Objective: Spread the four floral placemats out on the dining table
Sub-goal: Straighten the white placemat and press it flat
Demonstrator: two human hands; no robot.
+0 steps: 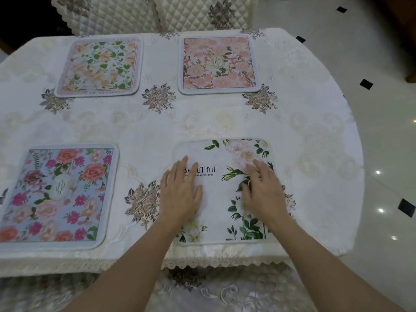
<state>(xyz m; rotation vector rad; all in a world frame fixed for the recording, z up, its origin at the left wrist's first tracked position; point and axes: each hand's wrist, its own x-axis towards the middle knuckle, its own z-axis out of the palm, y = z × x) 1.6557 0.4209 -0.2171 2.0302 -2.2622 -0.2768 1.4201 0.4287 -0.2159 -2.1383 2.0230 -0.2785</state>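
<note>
Several floral placemats lie flat on the dining table (202, 122), which wears a cream embroidered cloth. A pale green-and-orange mat (99, 66) sits far left, a pink mat (218, 64) far right, and a blue mat with red and magenta roses (56, 194) near left. Near right lies a white mat with green leaves (222, 199) and the word "Beautiful". My left hand (181, 190) rests flat on that mat's left half, fingers apart. My right hand (263, 190) lies flat on its right half, covering some of the print.
Two quilted cream chair backs (157, 14) stand beyond the far edge. Below the near edge is a padded chair seat (213, 293). Glossy tiled floor (387, 154) with black insets lies to the right of the table's rounded edge.
</note>
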